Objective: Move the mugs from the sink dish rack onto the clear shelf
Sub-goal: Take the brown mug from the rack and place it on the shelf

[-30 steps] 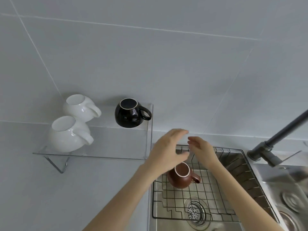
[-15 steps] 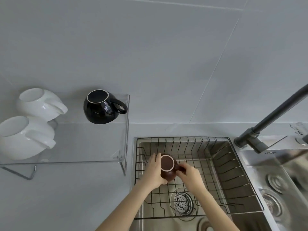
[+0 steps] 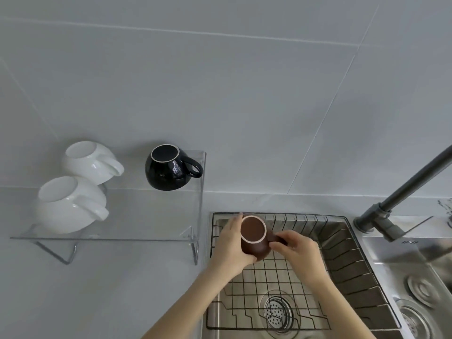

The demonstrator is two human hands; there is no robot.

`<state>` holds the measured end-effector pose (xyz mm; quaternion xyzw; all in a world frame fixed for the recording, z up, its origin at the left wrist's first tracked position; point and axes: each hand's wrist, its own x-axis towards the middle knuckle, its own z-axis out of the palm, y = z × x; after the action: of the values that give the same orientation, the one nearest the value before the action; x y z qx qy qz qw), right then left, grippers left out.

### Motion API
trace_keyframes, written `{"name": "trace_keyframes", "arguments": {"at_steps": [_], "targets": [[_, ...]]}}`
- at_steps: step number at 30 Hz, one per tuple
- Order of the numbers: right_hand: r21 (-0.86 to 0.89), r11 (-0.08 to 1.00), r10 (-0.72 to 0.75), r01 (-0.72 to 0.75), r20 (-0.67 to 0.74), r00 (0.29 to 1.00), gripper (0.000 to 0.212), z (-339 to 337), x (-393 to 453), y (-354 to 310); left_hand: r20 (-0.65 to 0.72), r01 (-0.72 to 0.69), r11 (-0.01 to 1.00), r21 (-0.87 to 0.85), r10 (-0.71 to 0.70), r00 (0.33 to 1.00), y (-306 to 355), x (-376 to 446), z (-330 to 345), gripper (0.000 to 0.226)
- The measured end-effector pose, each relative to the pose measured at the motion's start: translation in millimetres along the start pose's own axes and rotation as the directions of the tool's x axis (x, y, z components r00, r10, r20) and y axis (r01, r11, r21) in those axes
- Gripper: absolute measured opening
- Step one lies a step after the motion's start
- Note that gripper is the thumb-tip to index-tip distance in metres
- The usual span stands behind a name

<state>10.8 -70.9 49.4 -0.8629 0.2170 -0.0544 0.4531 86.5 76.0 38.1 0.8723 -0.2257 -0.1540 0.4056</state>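
A brown mug (image 3: 253, 232) is upside down, its pale-rimmed base facing me, above the far left part of the wire dish rack (image 3: 340, 255) in the sink. My left hand (image 3: 230, 245) wraps the mug's left side. My right hand (image 3: 296, 248) pinches its handle on the right, which is mostly hidden. The clear shelf (image 3: 146, 216) stands to the left on the counter. On it sit, upside down, a black mug (image 3: 168, 168) at the back right and two white mugs (image 3: 90, 160) (image 3: 68, 206) at the left.
A dark faucet (image 3: 401, 189) rises at the right of the sink. The drain strainer (image 3: 277, 311) lies under the rack. A second basin (image 3: 420, 289) with round fittings lies to the right. A grey tiled wall stands behind.
Both hands came down onto the brown mug and closed on it. The mug has since risen from the rack floor toward the rack's far left corner.
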Motion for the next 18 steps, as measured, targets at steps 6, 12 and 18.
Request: {"name": "trace_keyframes", "arguments": {"at_steps": [6,12,18], "targets": [[0.125,0.962,-0.236,0.242,-0.068,0.969,0.021,-10,-1,-100,-0.351,-0.191,0.98,-0.049,0.162,0.922,31,-28,-94,0.084],[0.133,0.924,-0.362,0.36,-0.009,0.932,0.01,8,-1,-159,-0.525,-0.206,0.972,-0.113,0.118,0.843,20,-52,-148,0.081],[0.164,0.919,-0.375,0.359,0.084,0.923,0.005,47,5,-182,-0.586,-0.169,0.975,-0.142,0.055,0.809,-6,-66,-173,0.076]]}}
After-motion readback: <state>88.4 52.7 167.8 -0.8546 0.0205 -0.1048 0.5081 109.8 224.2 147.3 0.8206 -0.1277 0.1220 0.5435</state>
